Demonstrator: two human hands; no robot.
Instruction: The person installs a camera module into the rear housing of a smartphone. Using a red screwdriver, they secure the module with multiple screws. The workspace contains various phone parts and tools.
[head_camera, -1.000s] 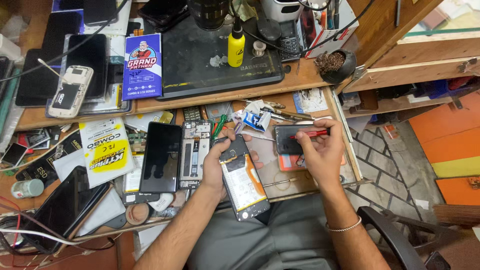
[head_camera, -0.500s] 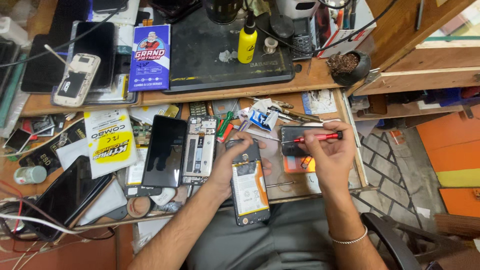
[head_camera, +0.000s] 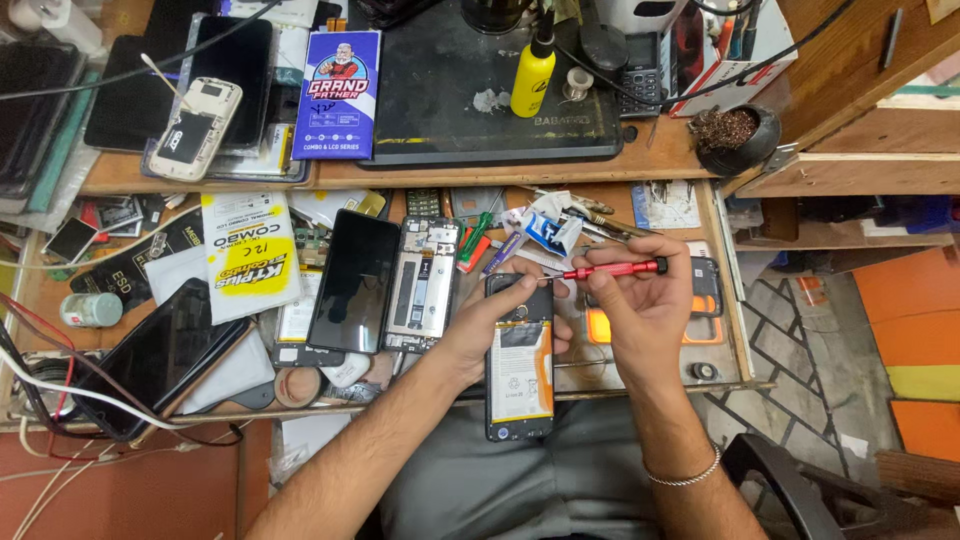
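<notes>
Both hands are clamped: left hand (head_camera: 478, 335) grips the opened phone (head_camera: 520, 355), right hand (head_camera: 645, 305) the red screwdriver (head_camera: 612, 270); a slipping tip could gouge the battery.

head camera looks down, fairly close.

Even, fairly bright overhead light; colours are saturated and shadows soft and short, falling just beneath the hands and under the worktop (head_camera: 690, 150) edge. Mild glare on the dark screens at left of frame. Focus is sharp at centre; slight wide-angle bending and softness appear toward the corners, notably lower right.
</notes>
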